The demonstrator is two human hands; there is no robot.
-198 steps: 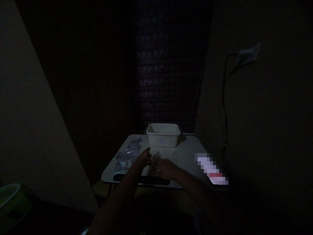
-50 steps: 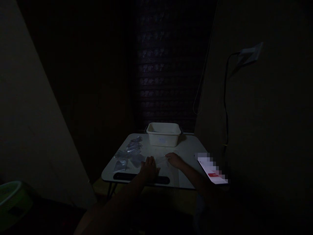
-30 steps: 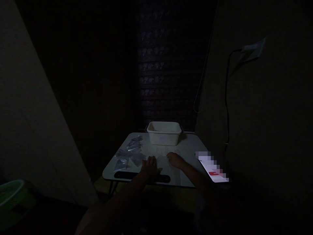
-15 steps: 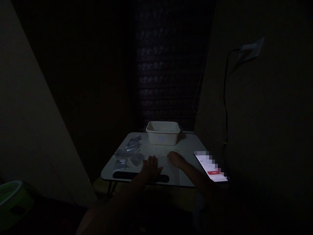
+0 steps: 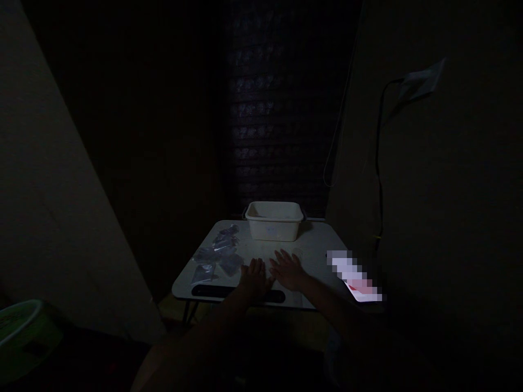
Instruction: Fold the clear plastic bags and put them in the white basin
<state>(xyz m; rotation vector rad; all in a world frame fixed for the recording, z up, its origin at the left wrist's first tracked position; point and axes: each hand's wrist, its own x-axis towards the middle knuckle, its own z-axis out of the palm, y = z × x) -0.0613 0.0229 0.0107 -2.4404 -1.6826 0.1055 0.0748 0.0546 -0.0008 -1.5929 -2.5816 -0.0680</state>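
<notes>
My left hand [image 5: 254,276] lies flat on the small white folding table [image 5: 316,261], fingers stretched forward. Beside it, my right hand [image 5: 288,270] rests palm down with its fingers spread. A faint clear plastic sheet or bag seems to lie under or around both hands; in this dim light its outline cannot be made out. To the left of my left hand lie several clear plastic bags [image 5: 231,263], loosely overlapping. Beyond the hands stands a white plastic basin [image 5: 273,230] with dark side handles. What it holds is too dark to tell.
A lit phone or tablet [image 5: 362,294] lies at the table's right edge. Along the front edge runs a dark slot [image 5: 212,291]. A green basket [image 5: 30,337] stands low at left. A black cable [image 5: 378,163] hangs from a wall socket [image 5: 423,80].
My right hand, earlier curled in a pinch on the clear plastic, has opened and now lies flat. The left hand has stayed in nearly the same place.
</notes>
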